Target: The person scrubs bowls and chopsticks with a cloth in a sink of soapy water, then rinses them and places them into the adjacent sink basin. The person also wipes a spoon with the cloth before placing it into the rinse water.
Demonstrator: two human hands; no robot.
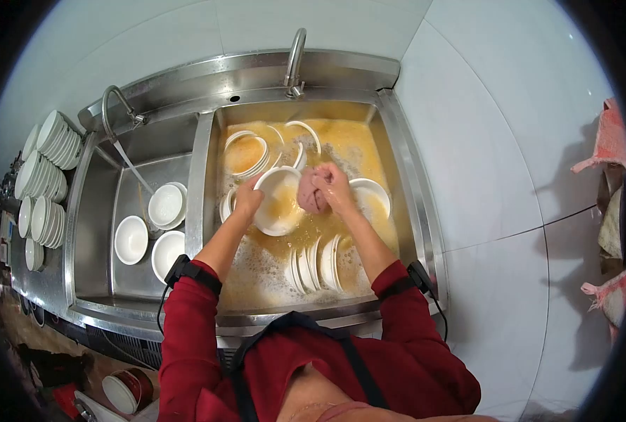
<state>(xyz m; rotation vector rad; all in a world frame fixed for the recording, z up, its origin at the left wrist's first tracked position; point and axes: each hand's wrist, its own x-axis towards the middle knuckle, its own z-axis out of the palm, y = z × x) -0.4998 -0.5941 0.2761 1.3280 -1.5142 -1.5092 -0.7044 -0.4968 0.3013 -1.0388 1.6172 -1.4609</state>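
The person stood over a steel double sink (pixel 199 176). The right basin (pixel 390 169) was full of murky yellow, sudsy water, and white dishes crowded it on every side of the hands: a nest of shallow plates (pixel 246 151) lay tilted at the back left, a few more rims (pixel 302 137) stood on edge behind the hands, one bowl (pixel 372 193) sat half sunk just right of the right wrist, and a row of plates (pixel 316 264) stood upright in the foam nearer the person.

The left hand (pixel 246 202) gripped the left rim of a white bowl (pixel 276 204), fingers clamped on it, holding it tilted above the water with some yellow liquid pooled inside. The right hand (pixel 330 186) was closed around a pinkish-brown cloth (pixel 306 191), pressed against the bowl's right edge.

The left basin (pixel 95 232) held no soapy water; three white bowls (pixel 151 228) sat on its floor near a thin stream from the curved tap (pixel 112 105). A second tap (pixel 295 60) rose behind the right basin. On the counter (pixel 42 278) to the far left, white plates (pixel 46 162) stood stacked on edge in rows. Pink cloths (pixel 611 141) hung on the tiled wall at the right.
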